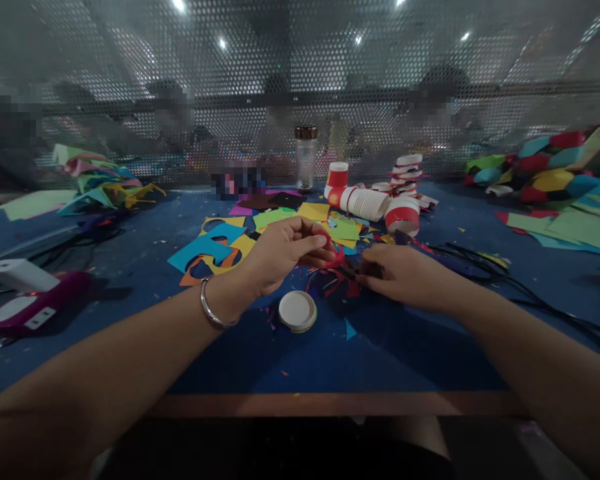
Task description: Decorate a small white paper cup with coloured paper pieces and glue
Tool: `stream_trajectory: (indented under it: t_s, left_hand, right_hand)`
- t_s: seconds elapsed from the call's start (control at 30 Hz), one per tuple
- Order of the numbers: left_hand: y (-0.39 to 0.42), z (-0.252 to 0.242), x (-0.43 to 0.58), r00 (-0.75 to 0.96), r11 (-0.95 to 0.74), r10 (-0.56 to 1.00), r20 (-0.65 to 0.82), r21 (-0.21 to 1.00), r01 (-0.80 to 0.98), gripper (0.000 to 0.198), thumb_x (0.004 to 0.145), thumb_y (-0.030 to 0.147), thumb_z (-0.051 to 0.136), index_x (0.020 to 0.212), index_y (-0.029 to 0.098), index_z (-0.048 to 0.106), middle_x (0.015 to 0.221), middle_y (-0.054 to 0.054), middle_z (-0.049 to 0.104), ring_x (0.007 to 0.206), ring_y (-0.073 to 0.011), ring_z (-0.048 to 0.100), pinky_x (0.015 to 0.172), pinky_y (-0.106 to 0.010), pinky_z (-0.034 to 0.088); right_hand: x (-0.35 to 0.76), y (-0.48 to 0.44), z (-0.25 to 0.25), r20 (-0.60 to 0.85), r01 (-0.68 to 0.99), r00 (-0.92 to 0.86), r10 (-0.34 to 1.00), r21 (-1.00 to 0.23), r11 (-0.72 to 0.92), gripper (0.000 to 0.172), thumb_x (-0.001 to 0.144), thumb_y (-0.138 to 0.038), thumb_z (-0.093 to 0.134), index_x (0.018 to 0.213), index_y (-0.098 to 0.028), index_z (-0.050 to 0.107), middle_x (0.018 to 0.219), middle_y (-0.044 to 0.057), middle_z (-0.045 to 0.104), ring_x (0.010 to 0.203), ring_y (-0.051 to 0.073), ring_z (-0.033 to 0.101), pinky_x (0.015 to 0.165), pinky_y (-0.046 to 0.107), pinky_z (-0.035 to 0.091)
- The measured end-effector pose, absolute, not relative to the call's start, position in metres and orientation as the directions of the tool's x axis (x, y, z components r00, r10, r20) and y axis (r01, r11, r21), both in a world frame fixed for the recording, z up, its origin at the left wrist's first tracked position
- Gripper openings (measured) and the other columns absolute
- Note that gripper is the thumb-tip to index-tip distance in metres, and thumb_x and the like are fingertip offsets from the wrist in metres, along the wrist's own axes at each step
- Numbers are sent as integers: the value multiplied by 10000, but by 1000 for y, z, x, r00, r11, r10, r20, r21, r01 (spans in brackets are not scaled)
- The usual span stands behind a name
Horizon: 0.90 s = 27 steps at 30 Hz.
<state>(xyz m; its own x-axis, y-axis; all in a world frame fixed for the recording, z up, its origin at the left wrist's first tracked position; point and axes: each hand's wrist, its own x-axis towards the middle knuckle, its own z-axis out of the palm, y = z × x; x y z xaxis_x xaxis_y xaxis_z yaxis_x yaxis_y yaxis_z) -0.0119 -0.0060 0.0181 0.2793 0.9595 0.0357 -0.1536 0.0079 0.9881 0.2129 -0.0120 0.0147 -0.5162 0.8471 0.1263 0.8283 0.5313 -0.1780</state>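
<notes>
My left hand (pixel 293 250), with a silver bangle at its wrist, is closed, thumb and fingers pinching a piece of red paper (pixel 329 241). My right hand (pixel 397 273) is closed a little to the right, its fingertips at a small dark thing (pixel 350 271) that I cannot make out. Between and below the hands lie thin red paper scraps (pixel 353 289). Just in front of the left hand, a white round lid (pixel 297 310) rests on the blue table. A blue paper scrap (pixel 349 329) is near it.
Cut coloured sheets (pixel 207 247) lie to the left, beyond them a glass jar (pixel 305 160). Red and white paper cups (pixel 365 202) stand and lie behind the hands. A purple power strip (pixel 45 307) is at far left, black cables (pixel 510 283) at right. People sit behind perforated metal mesh.
</notes>
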Motion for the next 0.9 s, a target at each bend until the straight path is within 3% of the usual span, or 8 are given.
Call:
stream_trajectory:
  t_s: [0.13, 0.57, 0.77, 0.9]
  left_hand:
    - [-4, 19, -12, 267, 39, 964, 11, 983, -181, 96, 896, 58, 616, 883, 152, 632, 789, -21, 733, 660, -115, 726, 638, -231, 561]
    - [-2, 23, -11, 264, 190, 959, -106, 929, -317, 241, 923, 21, 576, 752, 134, 702, 705, -12, 688, 651, -63, 653, 649, -166, 528]
    - [-1, 26, -13, 258, 256, 952, -167, 897, -360, 259, 909, 1, 578, 723, 143, 689, 690, -10, 681, 639, -65, 637, 618, -158, 520]
    - [-2, 29, -13, 240, 281, 950, -199, 878, -386, 263, 913, -17, 544, 724, 119, 664, 702, -16, 671, 650, -71, 653, 589, -152, 510]
  right_hand:
    - [215, -11, 11, 136, 818, -546, 827, -128, 561, 82, 862, -242, 609, 789, -215, 635, 810, 53, 674, 727, 194, 598, 654, 317, 427]
    - [213, -15, 14, 98, 852, -483, 870, -174, 493, 45, 803, -201, 633, 759, -208, 622, 817, 66, 646, 717, 213, 596, 653, 330, 411]
    - [212, -12, 22, 105, 843, -445, 889, -284, 456, 120, 750, -188, 637, 651, -219, 577, 657, 19, 597, 588, 166, 528, 567, 301, 375]
    - [212, -11, 30, 135, 792, -410, 902, -438, 425, 99, 731, -229, 612, 635, -218, 590, 624, -5, 574, 562, 144, 498, 560, 293, 366]
